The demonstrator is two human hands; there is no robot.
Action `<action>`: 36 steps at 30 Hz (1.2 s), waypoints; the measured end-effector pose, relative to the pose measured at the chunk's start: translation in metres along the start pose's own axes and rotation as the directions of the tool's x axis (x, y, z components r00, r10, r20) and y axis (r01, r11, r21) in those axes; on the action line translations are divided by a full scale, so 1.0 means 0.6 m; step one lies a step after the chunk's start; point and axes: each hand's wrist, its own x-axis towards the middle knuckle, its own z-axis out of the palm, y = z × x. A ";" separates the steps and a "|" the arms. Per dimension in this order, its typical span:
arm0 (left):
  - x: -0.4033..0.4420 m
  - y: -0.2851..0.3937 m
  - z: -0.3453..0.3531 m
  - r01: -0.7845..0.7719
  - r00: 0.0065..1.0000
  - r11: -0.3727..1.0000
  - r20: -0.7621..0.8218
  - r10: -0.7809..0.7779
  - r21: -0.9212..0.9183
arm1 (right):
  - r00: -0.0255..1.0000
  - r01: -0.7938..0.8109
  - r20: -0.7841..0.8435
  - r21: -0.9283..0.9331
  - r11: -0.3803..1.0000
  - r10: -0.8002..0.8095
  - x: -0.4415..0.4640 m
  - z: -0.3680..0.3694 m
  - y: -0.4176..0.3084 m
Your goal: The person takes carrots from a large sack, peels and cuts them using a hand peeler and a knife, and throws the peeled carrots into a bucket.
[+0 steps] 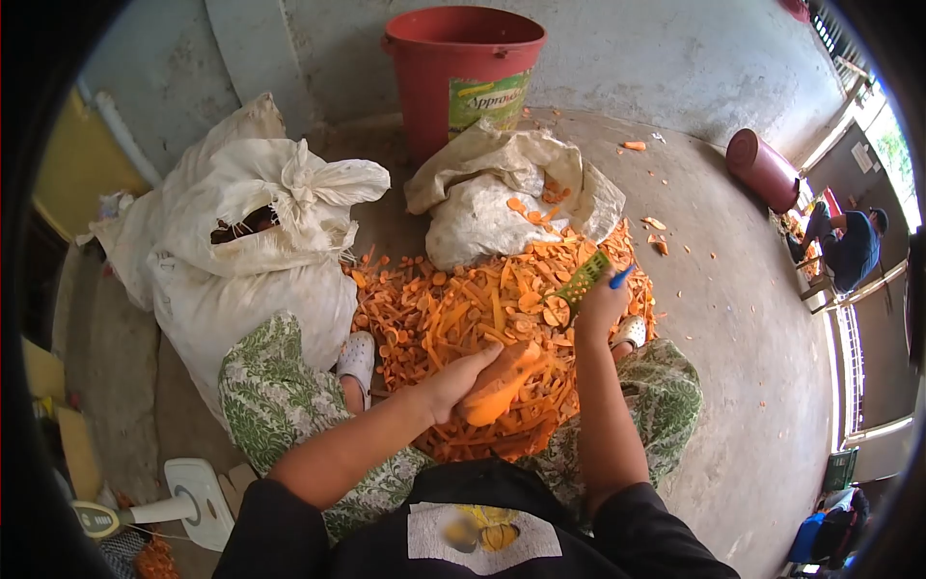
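My left hand (pixel 457 380) is closed round a large peeled carrot (pixel 500 388), held low over the pile in front of my body. Up and to the right, my right hand (pixel 600 314) is wrapped round a blue-handled tool (pixel 622 277), whose working end I cannot make out. Beside those fingers is a green perforated piece (pixel 583 278); whether it belongs to the tool I cannot tell. Between my feet spreads a heap of orange peelings and round carrot slices (pixel 463 314), under both hands.
An open whitish sack (pixel 477 220) lies behind the heap, before a red bucket (pixel 418 92). Full white sacks (pixel 251 299) stand at left. A white scale-like device (pixel 201 502) is at lower left. Far right are a tipped red bin (pixel 762 169) and a seated person (pixel 857 253).
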 end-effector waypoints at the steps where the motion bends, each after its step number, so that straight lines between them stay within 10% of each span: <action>1: 0.001 0.004 -0.001 0.000 1.000 1.000 0.002 0.000 0.002 | 0.999 -0.047 0.014 0.025 0.999 0.047 -0.004 -0.005 -0.018; 5: 0.016 0.004 -0.039 -0.013 0.999 0.975 0.040 0.022 -0.224 | 0.972 0.006 0.236 0.038 0.999 -0.015 -0.107 0.011 -0.071; 11: 0.024 -0.001 -0.029 -0.065 0.993 0.994 -0.108 0.056 -0.084 | 0.859 0.387 0.416 -0.146 0.910 -0.299 -0.163 0.008 -0.067; 13: 0.021 -0.002 -0.027 -0.060 0.996 0.998 -0.072 0.058 -0.032 | 0.953 0.249 0.247 -0.302 0.920 -0.177 -0.095 0.011 -0.032; 15: 0.004 0.001 -0.015 0.063 0.993 0.994 0.099 -0.071 0.086 | 0.990 -0.113 0.075 -0.039 0.993 0.116 -0.023 0.003 -0.006; 19: 0.004 0.002 -0.010 0.103 0.994 0.988 0.046 -0.098 -0.117 | 0.970 -0.237 0.089 0.106 0.966 0.228 -0.027 -0.011 -0.044; 23: 0.026 0.004 -0.044 0.039 0.997 0.966 -0.058 -0.056 -0.254 | 0.924 0.230 0.302 0.052 0.972 -0.235 -0.163 0.001 -0.084; 26: 0.005 0.012 -0.009 -0.012 0.998 0.997 -0.068 0.007 -0.071 | 0.883 0.371 0.369 -0.171 0.913 -0.290 -0.170 -0.005 -0.079; 30: -0.001 0.009 -0.003 0.057 0.995 0.984 -0.094 -0.041 0.170 | 0.990 0.035 0.140 -0.175 0.984 -0.010 -0.049 0.000 -0.029; 34: -0.009 0.021 0.000 0.028 0.997 0.998 -0.066 -0.032 -0.057 | 0.957 -0.279 0.097 0.034 0.960 0.275 -0.034 -0.013 -0.043; 36: 0.001 0.015 -0.020 0.066 0.998 0.991 -0.017 -0.068 -0.117 | 0.966 -0.168 0.205 0.040 0.985 0.156 -0.096 -0.006 -0.096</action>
